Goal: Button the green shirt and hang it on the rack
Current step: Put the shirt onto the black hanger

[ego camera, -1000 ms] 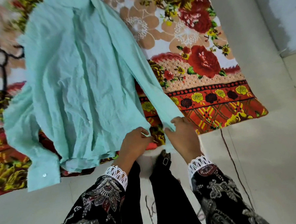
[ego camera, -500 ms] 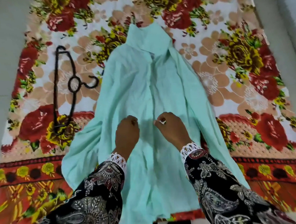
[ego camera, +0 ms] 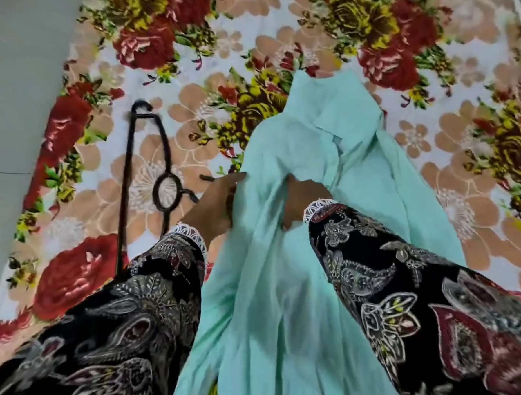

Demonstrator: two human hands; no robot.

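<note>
The mint-green shirt [ego camera: 288, 286] lies lengthwise on the floral blanket [ego camera: 245, 47], collar [ego camera: 339, 108] at the far end, its front bunched into folds. My left hand [ego camera: 214, 205] grips the shirt's left edge, thumb and fingers closed on the cloth. My right hand [ego camera: 301, 201] is pushed into the folds at the shirt's middle, with its fingers hidden by fabric. A black clothes hanger [ego camera: 143, 173] lies flat on the blanket just left of my left hand.
Grey floor [ego camera: 12, 89] runs along the blanket's left edge. My dark patterned sleeves [ego camera: 125, 340] cover the lower part of the view and hide the shirt's hem. No rack is in view.
Half a second ago both hands worked at the shirt's front placket. Now the left hand has shifted to the shirt's left edge, the cloth is bunched up, and the view has moved closer.
</note>
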